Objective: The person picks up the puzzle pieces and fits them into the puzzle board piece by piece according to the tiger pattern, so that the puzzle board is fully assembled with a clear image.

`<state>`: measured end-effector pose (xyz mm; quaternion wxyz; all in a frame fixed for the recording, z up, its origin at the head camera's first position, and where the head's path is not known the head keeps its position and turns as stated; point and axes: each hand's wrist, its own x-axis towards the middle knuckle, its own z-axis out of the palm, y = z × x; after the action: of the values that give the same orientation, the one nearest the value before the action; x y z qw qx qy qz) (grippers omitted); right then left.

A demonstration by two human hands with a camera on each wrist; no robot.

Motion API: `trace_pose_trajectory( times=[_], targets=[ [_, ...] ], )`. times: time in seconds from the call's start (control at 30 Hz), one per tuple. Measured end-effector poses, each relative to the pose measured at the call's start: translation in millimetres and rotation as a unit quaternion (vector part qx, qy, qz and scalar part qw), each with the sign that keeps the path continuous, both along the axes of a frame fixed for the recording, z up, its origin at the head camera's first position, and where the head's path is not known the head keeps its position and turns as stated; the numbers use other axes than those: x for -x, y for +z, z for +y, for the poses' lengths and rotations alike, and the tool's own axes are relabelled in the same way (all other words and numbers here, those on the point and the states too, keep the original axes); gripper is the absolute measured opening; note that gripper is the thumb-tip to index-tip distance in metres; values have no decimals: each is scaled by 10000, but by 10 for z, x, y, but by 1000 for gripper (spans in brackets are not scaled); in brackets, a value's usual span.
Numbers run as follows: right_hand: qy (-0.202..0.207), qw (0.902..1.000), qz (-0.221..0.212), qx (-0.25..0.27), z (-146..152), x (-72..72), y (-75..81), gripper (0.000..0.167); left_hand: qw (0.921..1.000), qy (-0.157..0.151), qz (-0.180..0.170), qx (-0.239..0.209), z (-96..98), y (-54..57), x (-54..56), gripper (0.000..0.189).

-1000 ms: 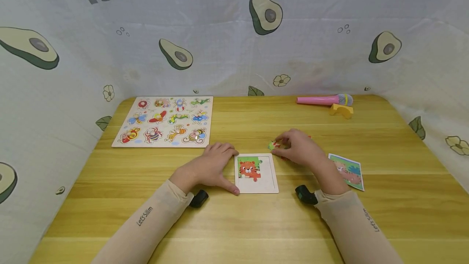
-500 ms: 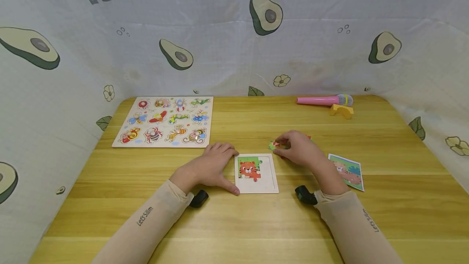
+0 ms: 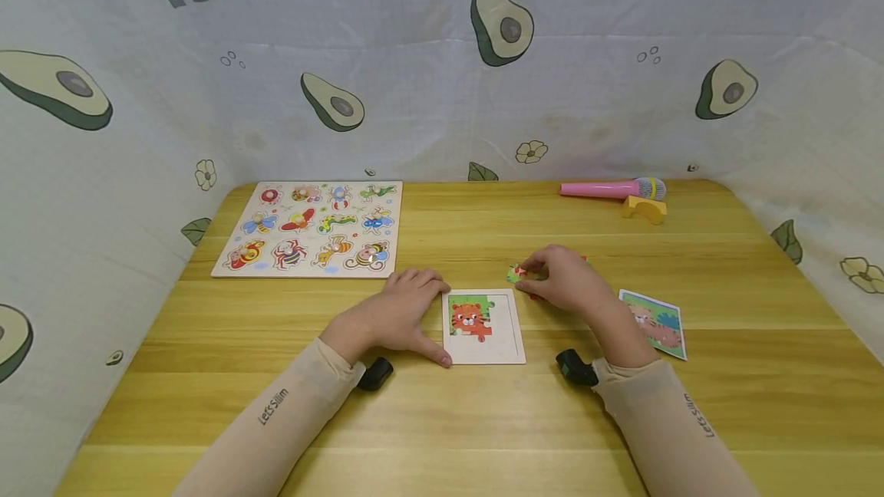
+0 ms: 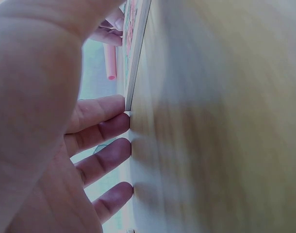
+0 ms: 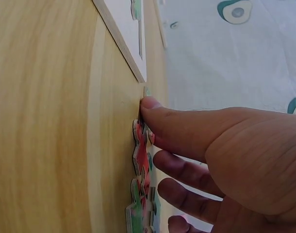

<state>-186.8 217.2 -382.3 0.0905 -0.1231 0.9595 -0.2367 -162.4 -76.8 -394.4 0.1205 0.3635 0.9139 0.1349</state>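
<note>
A square white puzzle board lies flat near the middle of the table. Joined pieces with an orange tiger's face fill its upper left part. With fingers spread, my left hand rests on the table, touching the board's left edge with thumb and index finger. Beyond the board's right corner, my right hand pinches a green and red puzzle piece between thumb and fingers, low at the table. Under that hand, more loose puzzle pieces show in the right wrist view, partly hidden.
A picture card lies right of my right forearm. At the back left is a wooden peg board of insects. A pink toy microphone and a yellow arched block sit at the back right. A patterned cloth hangs behind the table.
The green and red piece has shifted very slightly at the fingertips of my right hand. Both hands otherwise keep their places, and the board has not moved.
</note>
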Motion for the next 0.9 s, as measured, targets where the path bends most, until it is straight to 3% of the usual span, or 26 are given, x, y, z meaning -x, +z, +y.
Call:
trace_pose_trajectory(
  times=[0.33,0.53,0.9],
  targets=[
    [67,9999,76,-92,-13,-28,35,33,10000,-19,-9,-5,2,4,1,110],
    [88,9997,-99,184,-35,-42,101,34,10000,-34,28,-3,3,2,11,109],
    [988,9908,-482,793,-159,-99,151,27,10000,-7,-17,-35,-4,1,10,109]
  ],
)
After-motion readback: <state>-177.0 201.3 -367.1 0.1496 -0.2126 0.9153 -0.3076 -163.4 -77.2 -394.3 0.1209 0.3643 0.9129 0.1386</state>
